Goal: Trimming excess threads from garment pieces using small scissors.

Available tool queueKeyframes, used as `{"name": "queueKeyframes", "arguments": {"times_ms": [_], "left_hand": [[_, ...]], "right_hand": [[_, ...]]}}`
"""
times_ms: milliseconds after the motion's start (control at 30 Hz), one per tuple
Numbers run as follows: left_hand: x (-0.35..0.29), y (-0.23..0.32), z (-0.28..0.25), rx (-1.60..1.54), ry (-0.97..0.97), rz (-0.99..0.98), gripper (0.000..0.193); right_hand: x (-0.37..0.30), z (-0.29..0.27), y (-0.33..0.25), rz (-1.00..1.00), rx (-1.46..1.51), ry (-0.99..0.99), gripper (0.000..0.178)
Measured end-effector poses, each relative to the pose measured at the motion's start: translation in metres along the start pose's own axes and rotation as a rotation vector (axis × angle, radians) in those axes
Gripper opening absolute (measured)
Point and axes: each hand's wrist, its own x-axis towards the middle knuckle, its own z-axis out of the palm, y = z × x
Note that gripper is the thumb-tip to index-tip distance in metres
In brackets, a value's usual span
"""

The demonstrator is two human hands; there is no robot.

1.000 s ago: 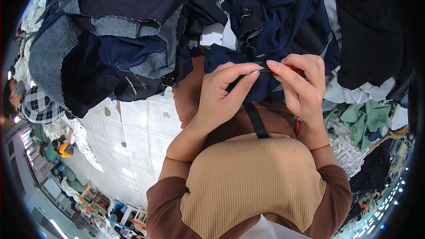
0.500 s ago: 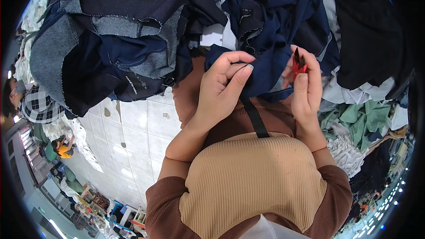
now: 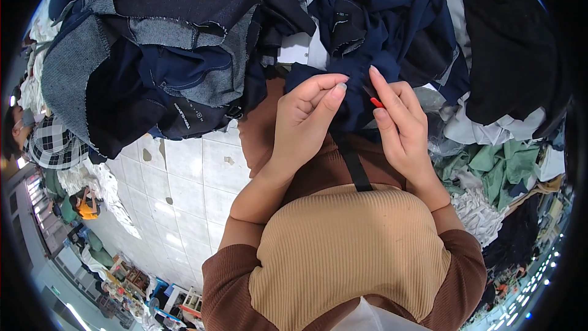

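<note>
A dark navy garment (image 3: 392, 30) hangs from the pile down to my lap. My left hand (image 3: 306, 116) pinches a fold of its lower edge between thumb and fingers. Just to the right, my right hand (image 3: 398, 122) grips a small red-handled tool (image 3: 375, 102), probably thread snips, with its tip against the same fold. The blades are hidden by my fingers. A black strap (image 3: 355, 168) runs down over my brown top below the hands.
Heaps of dark denim and navy garments (image 3: 153, 67) lie to the left and ahead. Black cloth (image 3: 514, 55), grey and green pieces (image 3: 496, 159) are piled to the right. White floor tiles (image 3: 184, 190) show lower left, where another person (image 3: 86, 205) is far off.
My hands first met on the fabric, then the right one pulled away and raised the red tool. Now it has come back against the fold beside my left hand.
</note>
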Motion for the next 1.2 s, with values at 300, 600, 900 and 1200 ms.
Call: {"name": "queueKeyframes", "arguments": {"times_ms": [300,600,900,1200], "left_hand": [[-0.0020,0.0037,0.0037,-0.129,-0.001,-0.057,0.022],[-0.0025,-0.0015,-0.0024,-0.134,-0.028,-0.058,0.020],[-0.0018,-0.0007,-0.0024,-0.070,-0.023,-0.018,0.019],[-0.0017,-0.0005,-0.0020,-0.030,-0.012,0.017,0.018]], "right_hand": [[-0.0008,0.0011,-0.0041,0.039,-0.028,0.026,0.043],[0.0003,-0.0001,-0.0065,0.033,0.005,0.050,0.044],[0.0018,-0.0014,-0.0063,0.008,-0.023,0.044,0.042],[0.0019,-0.0005,-0.0038,-0.036,-0.020,0.062,0.042]]}}
